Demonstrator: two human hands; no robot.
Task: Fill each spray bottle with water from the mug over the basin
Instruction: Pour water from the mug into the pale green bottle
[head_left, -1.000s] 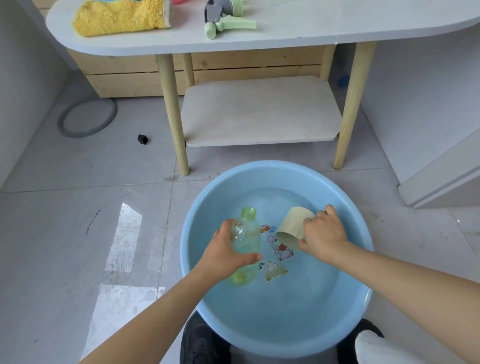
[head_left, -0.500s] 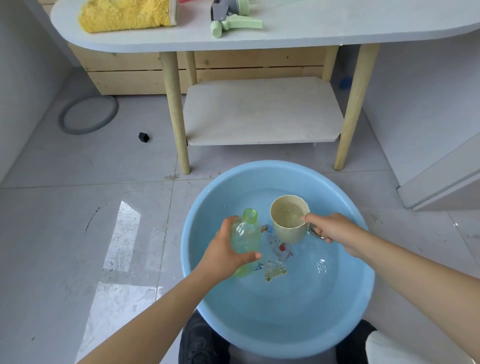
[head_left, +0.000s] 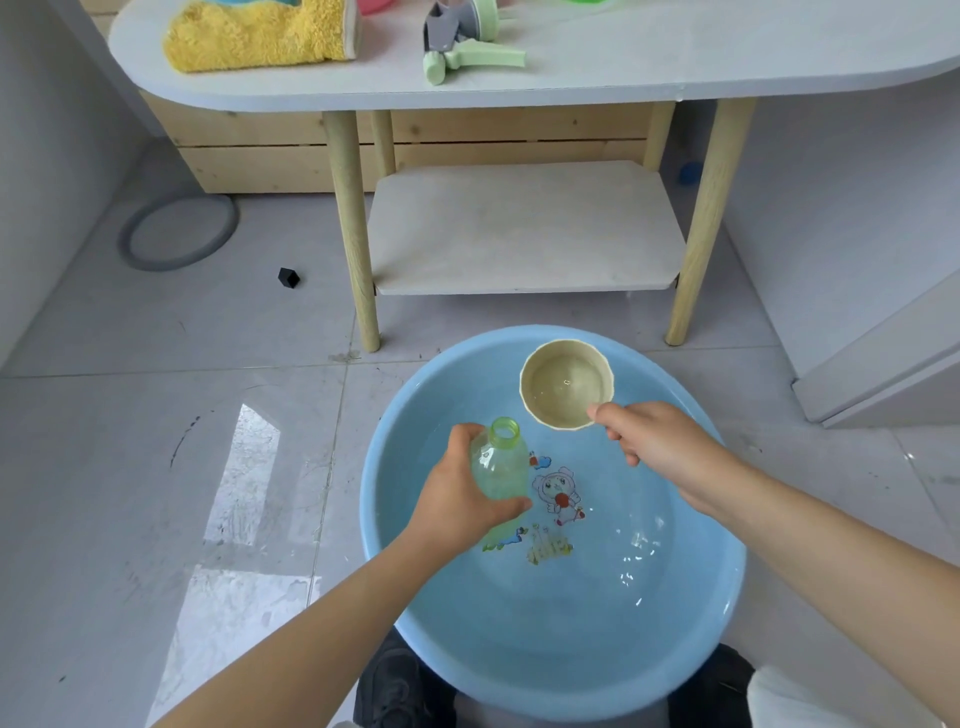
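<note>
A blue basin (head_left: 691, 644) with water and a cartoon print on its bottom stands on the floor below me. My left hand (head_left: 457, 499) grips a clear green bottle (head_left: 500, 462) with no cap, held upright over the basin's left side. My right hand (head_left: 657, 444) holds a beige mug (head_left: 566, 384) by its handle; the mug is upright, holds water, and hangs above the basin's far rim, up and to the right of the bottle's mouth. A green spray head (head_left: 467, 52) lies on the white table (head_left: 675, 57).
The table stands just beyond the basin on wooden legs (head_left: 353, 228), with a low shelf (head_left: 524, 228) under it. A yellow towel (head_left: 254, 36) lies on the tabletop. A grey ring (head_left: 179, 234) and a small black block (head_left: 289, 277) lie on the tiled floor to the left.
My right hand has lifted the mug out of the basin water, turned it upright and raised it toward the far rim. The left hand and bottle rose slightly.
</note>
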